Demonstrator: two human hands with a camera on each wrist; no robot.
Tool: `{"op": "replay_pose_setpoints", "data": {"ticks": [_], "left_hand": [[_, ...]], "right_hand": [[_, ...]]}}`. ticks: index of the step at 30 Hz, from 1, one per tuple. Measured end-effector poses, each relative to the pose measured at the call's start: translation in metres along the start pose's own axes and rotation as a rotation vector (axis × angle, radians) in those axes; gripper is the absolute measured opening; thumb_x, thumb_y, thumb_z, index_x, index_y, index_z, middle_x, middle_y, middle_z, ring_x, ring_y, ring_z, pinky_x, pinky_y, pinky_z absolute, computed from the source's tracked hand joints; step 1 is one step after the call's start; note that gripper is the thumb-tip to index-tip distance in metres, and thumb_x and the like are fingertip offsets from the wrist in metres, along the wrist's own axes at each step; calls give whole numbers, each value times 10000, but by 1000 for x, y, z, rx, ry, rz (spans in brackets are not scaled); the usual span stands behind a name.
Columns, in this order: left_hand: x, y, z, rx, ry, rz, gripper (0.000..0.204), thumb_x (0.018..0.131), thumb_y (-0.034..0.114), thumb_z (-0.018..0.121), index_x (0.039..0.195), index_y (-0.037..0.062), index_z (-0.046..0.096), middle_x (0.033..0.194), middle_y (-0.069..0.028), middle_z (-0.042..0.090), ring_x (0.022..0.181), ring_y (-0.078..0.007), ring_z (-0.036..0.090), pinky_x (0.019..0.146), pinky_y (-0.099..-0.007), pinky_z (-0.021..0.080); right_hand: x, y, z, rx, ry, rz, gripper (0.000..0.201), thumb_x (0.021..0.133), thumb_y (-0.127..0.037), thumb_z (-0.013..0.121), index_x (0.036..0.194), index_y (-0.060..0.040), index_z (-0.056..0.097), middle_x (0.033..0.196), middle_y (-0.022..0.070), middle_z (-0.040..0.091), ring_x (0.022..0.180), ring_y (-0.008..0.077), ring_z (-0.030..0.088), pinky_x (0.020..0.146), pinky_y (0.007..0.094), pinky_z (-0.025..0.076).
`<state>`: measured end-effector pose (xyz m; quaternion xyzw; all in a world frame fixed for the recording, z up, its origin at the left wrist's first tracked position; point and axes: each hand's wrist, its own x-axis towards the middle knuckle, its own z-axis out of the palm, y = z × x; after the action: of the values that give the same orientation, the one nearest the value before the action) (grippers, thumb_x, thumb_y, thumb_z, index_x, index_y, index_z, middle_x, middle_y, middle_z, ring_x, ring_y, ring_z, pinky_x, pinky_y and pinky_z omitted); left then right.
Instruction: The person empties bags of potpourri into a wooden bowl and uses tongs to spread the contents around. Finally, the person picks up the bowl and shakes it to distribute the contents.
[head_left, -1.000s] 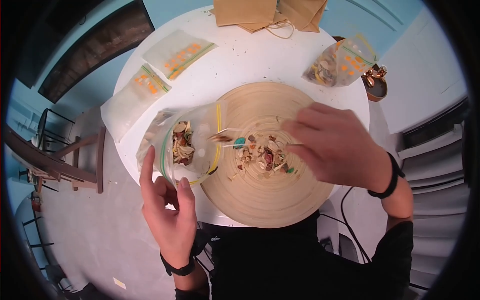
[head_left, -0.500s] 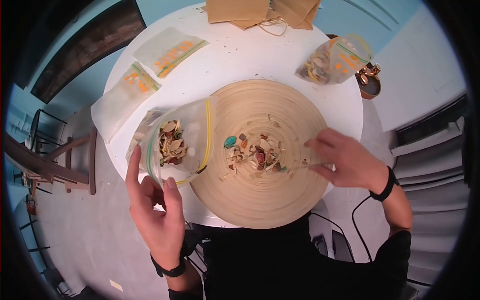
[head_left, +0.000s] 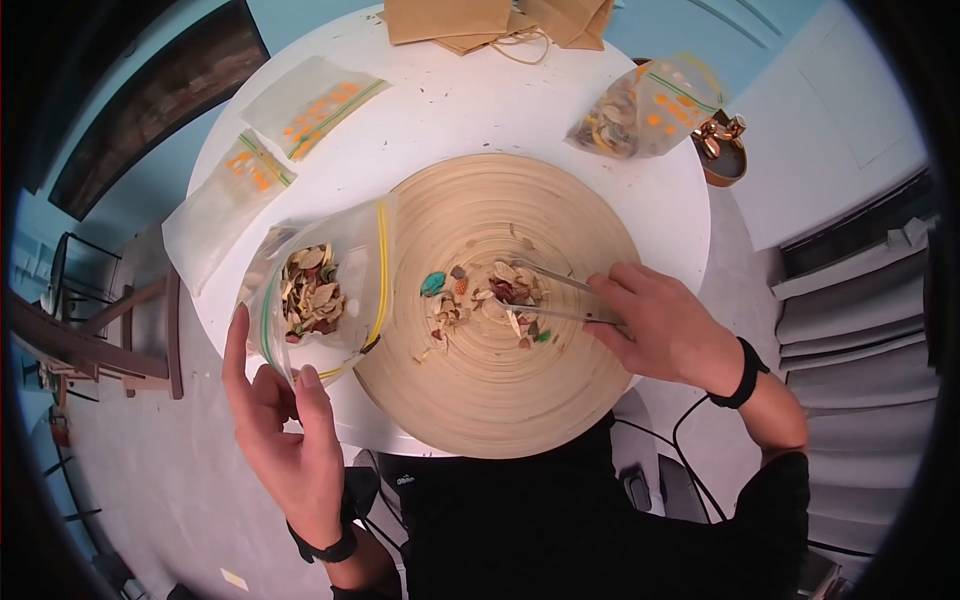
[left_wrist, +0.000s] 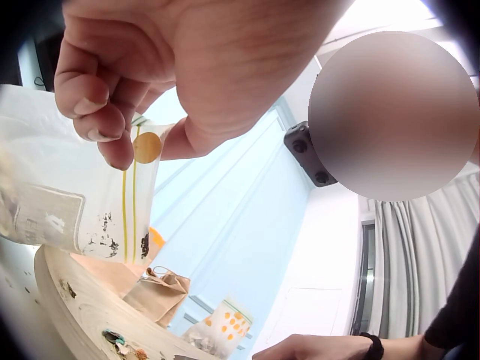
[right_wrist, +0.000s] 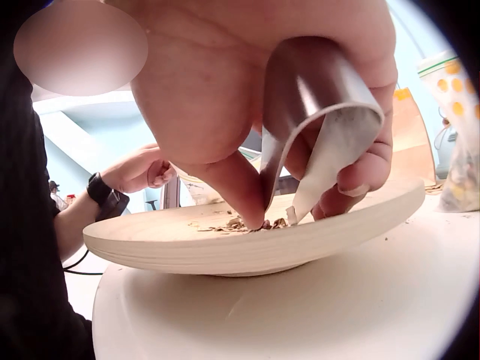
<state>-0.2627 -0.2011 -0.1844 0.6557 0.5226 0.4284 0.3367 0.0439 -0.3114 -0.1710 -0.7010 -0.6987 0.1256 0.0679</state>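
Observation:
My left hand (head_left: pixel 285 435) pinches the rim of a clear zip bag (head_left: pixel 360 275) between thumb and fingers, holding its mouth open toward the plate. Dried petals and wood chips (head_left: pixel 312 295) fill the bag's bottom. In the left wrist view the bag (left_wrist: pixel 45 165) shows yellow zip lines at its edge. My right hand (head_left: pixel 660 325) grips metal tongs (head_left: pixel 555 312), thumb on one arm and fingers on the other. The tongs' spread tips reach around a dark red piece in the loose potpourri (head_left: pixel 515 290) on the round wooden plate (head_left: pixel 520 410). The right wrist view shows the tongs' bent end (right_wrist: pixel 319 75) close.
Two flat zip bags lie at the far left, one (head_left: pixel 312 105) behind the other (head_left: pixel 225 210). A filled zip bag (head_left: pixel 645 110) stands at the back right, beside a dark bowl (head_left: pixel 725 165). Brown paper bags (head_left: pixel 450 22) sit at the table's (head_left: pixel 440 120) far edge.
My right hand has drawn the tongs rightward from the bag's mouth, then lowered them to the pile with their arms apart. The left hand keeps its hold on the bag.

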Motion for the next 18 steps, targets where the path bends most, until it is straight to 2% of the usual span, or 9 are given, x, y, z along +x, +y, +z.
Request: {"op": "replay_pose_setpoints", "data": {"ticks": [5,18], "left_hand": [[0,2,2,13,-10,15,592,970,78,554,1540,66,390,757,-1,582,637,-51,454,566,-202,334],[0,-1,2,0,2,14,590,968,68,559,1536,66,397,747,7,573,632,-49,450,558,-204,328]], "right_hand": [[3,2,3,1,60,-50,295,888,-172,708,1098,19,631,920,133,610,868,338,629,749,438,526],[-5,-1,6,-12,109,-71,218,882,-134,709,1046,-4,646,877,109,608,821,314,629,698,419,522]]}}
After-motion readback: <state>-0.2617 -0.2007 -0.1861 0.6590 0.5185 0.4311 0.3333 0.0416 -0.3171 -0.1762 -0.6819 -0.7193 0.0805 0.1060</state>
